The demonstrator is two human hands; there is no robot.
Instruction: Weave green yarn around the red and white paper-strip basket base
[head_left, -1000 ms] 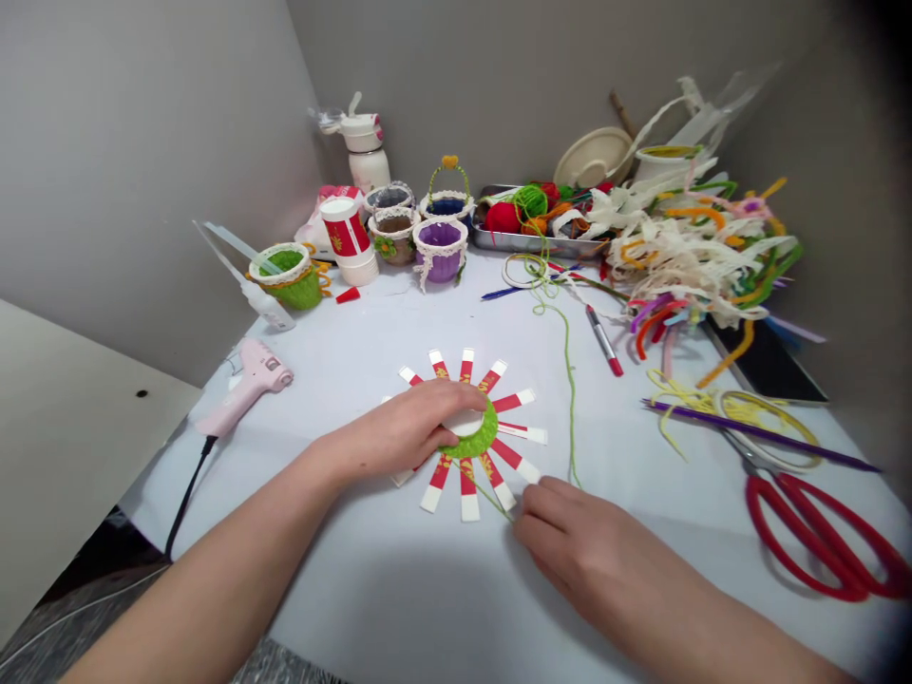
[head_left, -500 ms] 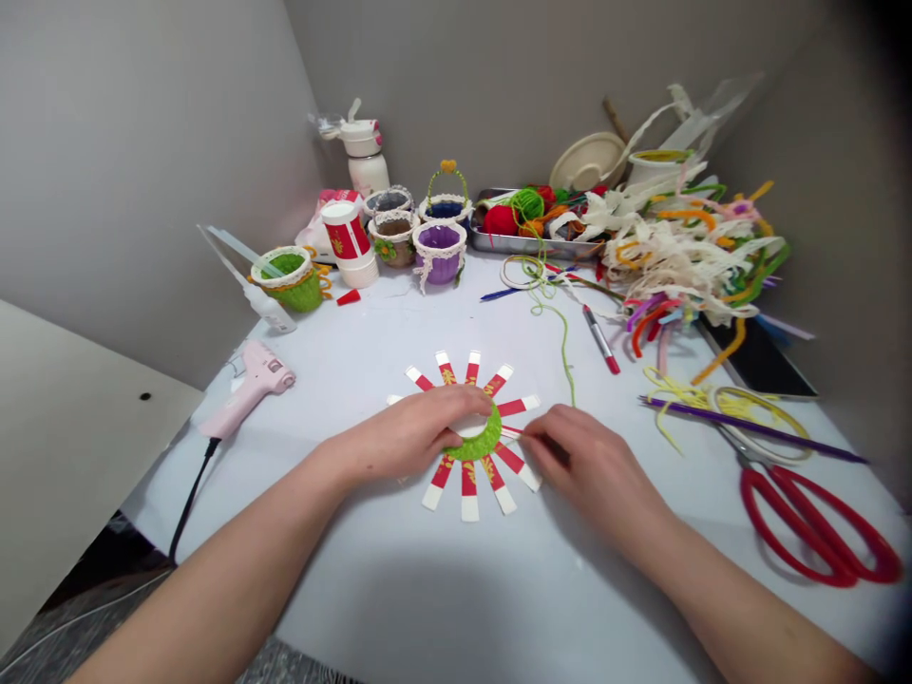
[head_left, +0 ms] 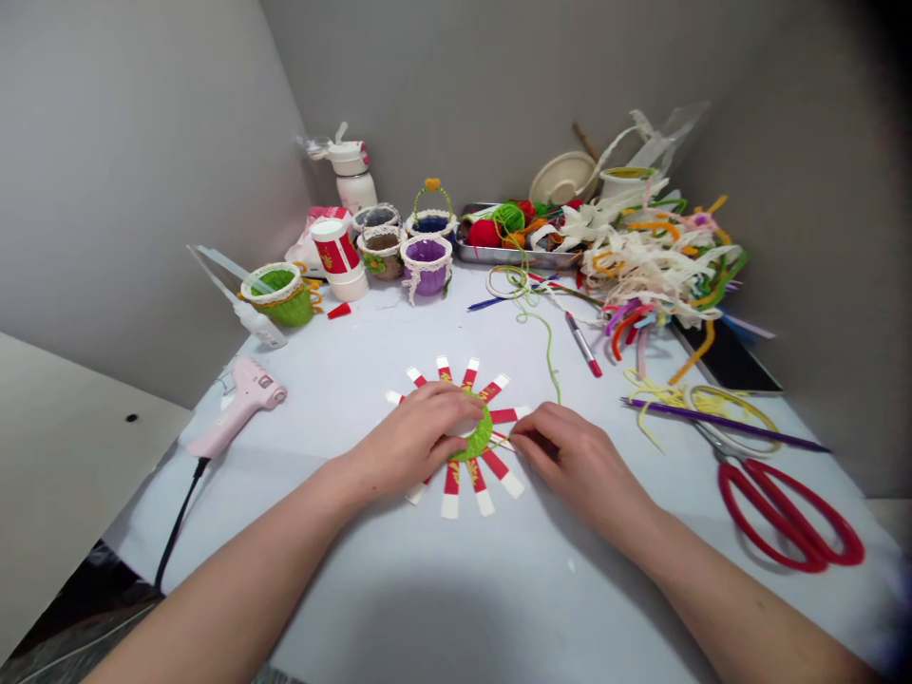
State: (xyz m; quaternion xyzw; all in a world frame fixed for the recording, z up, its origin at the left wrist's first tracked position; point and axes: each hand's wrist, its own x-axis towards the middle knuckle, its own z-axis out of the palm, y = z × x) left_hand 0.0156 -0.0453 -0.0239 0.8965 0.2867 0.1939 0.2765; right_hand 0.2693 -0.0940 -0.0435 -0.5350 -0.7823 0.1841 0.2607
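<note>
A paper cup cut into red-and-white strips lies splayed flat like a sun on the table. Green yarn woven round its middle forms a ring. My left hand grips the cup's left side, fingers over the centre and thumb on the ring; it hides part of the strips. To the right of the ring, my right hand is closed in a pinch on the green yarn. A short length runs from the ring to these fingertips, and the strand trails back toward a green yarn ball.
A pink glue gun lies at left, red-handled scissors at right near a purple pencil. Small decorated pots, a metal tray of yarn and a heap of lace stand along the back.
The view has shifted slightly, so most things sit a little further left. Both hands keep their hold; a little more yarn shows between the ring and my right fingertips.
</note>
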